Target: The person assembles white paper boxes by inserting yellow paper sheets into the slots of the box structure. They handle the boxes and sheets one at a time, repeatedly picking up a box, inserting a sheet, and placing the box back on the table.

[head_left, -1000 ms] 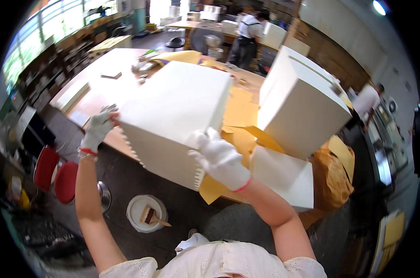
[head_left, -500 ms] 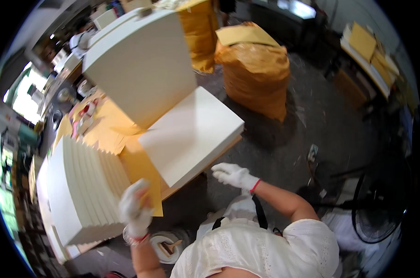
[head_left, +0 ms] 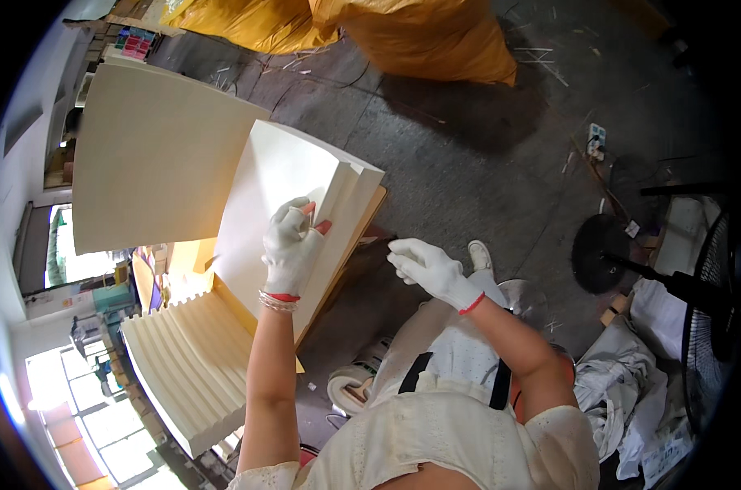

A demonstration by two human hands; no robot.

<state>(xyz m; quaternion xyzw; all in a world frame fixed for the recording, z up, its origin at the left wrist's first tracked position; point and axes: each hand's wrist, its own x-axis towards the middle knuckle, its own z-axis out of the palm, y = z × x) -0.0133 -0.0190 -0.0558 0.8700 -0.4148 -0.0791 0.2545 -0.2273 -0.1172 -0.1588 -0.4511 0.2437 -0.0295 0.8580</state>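
Observation:
My left hand [head_left: 291,243], in a white glove with bare thumb and index tips, is at the edge of a thick stack of white sheets [head_left: 264,175]. Its thumb and index finger are bent around the edge of the upper sheets; the exact grip is partly hidden. The upper sheets sit stepped back from those below. My right hand [head_left: 426,266], also gloved, hovers to the right of the table, fingers stretched and slightly bent, holding nothing. A tall cream block of sheets [head_left: 158,159] stands behind the stack. Nearer, on the left, lies a ridged, fanned pile of cream sheets [head_left: 195,359].
Big orange-yellow sacks [head_left: 427,37] stand on the floor beyond the table. A black fan [head_left: 701,327] and crumpled white sacks [head_left: 623,392] are at the right. A power strip [head_left: 596,140] lies on the floor. Below the table edge is a round white container [head_left: 350,388].
My left hand has moved up and right from beside the ridged pile to the white stack's edge. The upper sheets now look stepped. My view has turned; my right hand stays off the table.

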